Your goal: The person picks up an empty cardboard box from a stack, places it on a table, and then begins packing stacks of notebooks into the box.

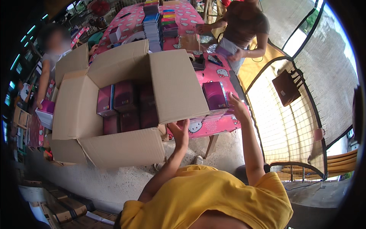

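Note:
A large cardboard box (114,147) stands with its flaps folded out, and purple spiral notebooks (125,95) lie in stacks inside it. To its right, another stack of purple notebooks (215,95) rests near the edge of the pink table. My right hand (237,106) is at that stack's right side, fingers stretched out and apart; whether they touch it I cannot tell. Below the box's right flap (175,86) is my left hand (179,131), its fingers spread and nothing seen in it.
Tall notebook stacks (152,32) stand farther back on the pink patterned table (222,72). A tape dispenser (197,62) sits behind the right flap. One person (244,26) at the far right holds notebooks; another (57,45) at the left has a hand on a notebook stack (46,112).

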### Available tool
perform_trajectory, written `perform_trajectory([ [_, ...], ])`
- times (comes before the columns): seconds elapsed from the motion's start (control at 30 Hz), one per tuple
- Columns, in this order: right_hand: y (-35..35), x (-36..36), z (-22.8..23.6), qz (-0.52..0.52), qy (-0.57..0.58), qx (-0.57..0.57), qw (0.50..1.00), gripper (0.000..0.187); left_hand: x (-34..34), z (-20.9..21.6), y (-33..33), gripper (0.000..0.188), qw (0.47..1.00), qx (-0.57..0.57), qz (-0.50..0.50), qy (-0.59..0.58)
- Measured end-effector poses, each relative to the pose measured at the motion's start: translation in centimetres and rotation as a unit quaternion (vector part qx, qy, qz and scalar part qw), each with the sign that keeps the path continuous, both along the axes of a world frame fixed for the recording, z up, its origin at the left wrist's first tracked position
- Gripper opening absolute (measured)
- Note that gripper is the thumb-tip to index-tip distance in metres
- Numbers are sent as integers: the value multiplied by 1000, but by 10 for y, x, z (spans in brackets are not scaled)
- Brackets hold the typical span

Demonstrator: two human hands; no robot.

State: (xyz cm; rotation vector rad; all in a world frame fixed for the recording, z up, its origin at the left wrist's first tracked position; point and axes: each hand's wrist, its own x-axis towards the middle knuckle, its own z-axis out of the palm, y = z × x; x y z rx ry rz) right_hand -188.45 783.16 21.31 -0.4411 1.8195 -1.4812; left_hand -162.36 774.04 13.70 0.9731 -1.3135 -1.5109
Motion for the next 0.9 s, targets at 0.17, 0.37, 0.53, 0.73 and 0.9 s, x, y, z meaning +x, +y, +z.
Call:
perform_trajectory([
  [0.17, -33, 0, -2, 74, -142, 45, 986, 74, -22, -25, -79, 70, 937, 285, -103, 174],
  [0.37, -43, -8, -39, 104, -74, -35, 991, 57, -40, -70, -95, 59, 940, 297, -97, 139],
  [0.53, -30, 5, -6, 55, 98, 51, 992, 56, -36, -9, -58, 71, 975, 182, -91, 91],
  [0.73, -3, 7, 15, -33, 92, -146, 984, 49, -39, 99, 11, 59, 933, -309, -16, -181],
  [0.9, 16, -15, 18, -9, -339, -442, 830, 47, -3, 125, 51, 70, 908, -369, -96, -175],
])
